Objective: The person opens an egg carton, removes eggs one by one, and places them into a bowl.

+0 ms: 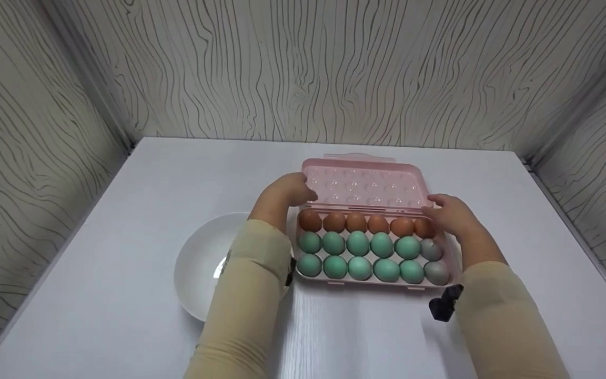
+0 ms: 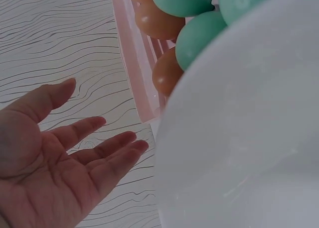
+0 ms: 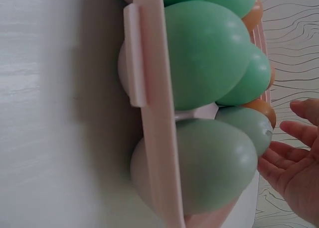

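A pink egg carton [image 1: 364,184] lies on the table with its lid folded back, away from the person. Brown eggs [image 1: 356,222] fill the back row, and green eggs [image 1: 358,243] fill the two rows in front. At the right end are two paler grey-green eggs [image 1: 436,273]. My left hand [image 1: 288,192] is at the lid's left edge, its fingers extended and palm bare in the left wrist view. On the other side, my right hand [image 1: 453,215] has its loosely spread fingertips right at the carton's back right corner, by the end eggs.
A white bowl [image 1: 190,252] stands left of the carton, partly hidden under the left forearm. Wood-patterned panels [image 1: 303,73] enclose the white table [image 1: 140,210] at the back and both sides. Black camera mounts [image 1: 444,305] are strapped to the wrists.
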`<state>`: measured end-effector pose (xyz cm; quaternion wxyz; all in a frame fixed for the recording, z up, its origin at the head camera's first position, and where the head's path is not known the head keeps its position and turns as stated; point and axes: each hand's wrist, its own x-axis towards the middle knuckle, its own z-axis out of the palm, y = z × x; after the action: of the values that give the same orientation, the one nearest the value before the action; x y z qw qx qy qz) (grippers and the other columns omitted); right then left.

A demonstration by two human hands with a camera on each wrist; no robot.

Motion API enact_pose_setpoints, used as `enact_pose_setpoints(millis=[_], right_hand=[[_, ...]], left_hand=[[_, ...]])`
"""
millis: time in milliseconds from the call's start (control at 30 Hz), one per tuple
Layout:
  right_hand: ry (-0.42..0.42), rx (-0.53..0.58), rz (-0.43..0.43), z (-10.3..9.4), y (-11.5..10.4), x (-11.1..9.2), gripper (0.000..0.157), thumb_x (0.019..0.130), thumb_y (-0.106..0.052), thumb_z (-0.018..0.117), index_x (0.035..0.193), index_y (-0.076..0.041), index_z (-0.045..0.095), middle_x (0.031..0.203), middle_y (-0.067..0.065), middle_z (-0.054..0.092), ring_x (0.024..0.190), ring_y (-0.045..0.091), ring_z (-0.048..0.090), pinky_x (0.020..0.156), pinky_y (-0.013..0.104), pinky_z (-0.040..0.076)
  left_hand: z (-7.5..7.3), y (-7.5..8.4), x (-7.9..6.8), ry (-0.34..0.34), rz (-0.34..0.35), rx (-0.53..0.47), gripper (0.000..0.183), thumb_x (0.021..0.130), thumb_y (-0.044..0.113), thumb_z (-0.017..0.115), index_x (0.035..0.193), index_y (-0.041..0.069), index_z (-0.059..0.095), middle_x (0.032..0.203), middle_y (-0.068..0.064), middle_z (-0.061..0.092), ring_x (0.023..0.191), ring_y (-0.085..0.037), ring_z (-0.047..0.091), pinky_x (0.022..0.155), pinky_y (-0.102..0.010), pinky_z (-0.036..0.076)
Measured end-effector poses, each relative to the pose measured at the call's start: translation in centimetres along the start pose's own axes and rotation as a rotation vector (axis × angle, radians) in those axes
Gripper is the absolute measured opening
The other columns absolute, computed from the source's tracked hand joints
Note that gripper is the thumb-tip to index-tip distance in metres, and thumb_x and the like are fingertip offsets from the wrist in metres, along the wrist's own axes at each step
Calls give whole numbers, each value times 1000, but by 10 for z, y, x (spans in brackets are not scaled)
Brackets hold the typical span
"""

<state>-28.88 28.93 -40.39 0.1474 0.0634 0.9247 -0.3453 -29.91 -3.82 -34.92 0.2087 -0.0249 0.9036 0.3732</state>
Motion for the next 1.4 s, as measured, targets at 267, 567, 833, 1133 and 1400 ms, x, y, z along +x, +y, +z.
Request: enact_pose_setpoints(millis=[267, 567, 833, 1133, 1400], right_hand=[[84, -78, -79, -6, -15, -7, 60, 94, -39, 45, 141, -5, 30, 142, 25, 29, 127, 45, 31, 98, 60, 30], [102, -67, -153, -4, -40, -11, 54, 94, -34, 49, 139, -8, 34, 140, 19, 35, 127, 39, 34, 99, 54, 33], [130, -3, -186, 10, -67, -22, 50, 92, -31, 54, 137, -16, 40, 135, 12, 44, 125, 34, 39, 99, 50, 36], [147, 29, -277, 39, -91, -27, 44, 90, -29, 58, 130, -18, 47, 128, 7, 48, 118, 26, 47, 96, 42, 42], [109, -47, -330, 84, -112, -23, 39, 89, -26, 59, 126, -16, 51, 123, 5, 52, 114, 24, 49, 95, 40, 43]], left_hand=[[-8, -2, -7, 44, 79, 46, 52, 87, 28, 59, 135, 12, 44, 137, -8, 44, 128, -28, 38, 103, -47, 32], [-24, -9, -21, 127, 170, -8, 46, 89, 32, 56, 130, 14, 48, 132, -8, 48, 122, -27, 44, 97, -47, 39], [-36, -13, -44, 179, 218, -160, 39, 90, 33, 55, 126, 18, 50, 127, -5, 51, 116, -25, 49, 94, -45, 43], [-33, -20, -67, 210, 247, -242, 31, 90, 33, 55, 119, 23, 54, 123, 0, 53, 115, -21, 48, 94, -42, 44], [-28, -32, -72, 205, 228, -324, 30, 90, 30, 55, 119, 20, 55, 122, -1, 52, 112, -19, 51, 92, -38, 45]])
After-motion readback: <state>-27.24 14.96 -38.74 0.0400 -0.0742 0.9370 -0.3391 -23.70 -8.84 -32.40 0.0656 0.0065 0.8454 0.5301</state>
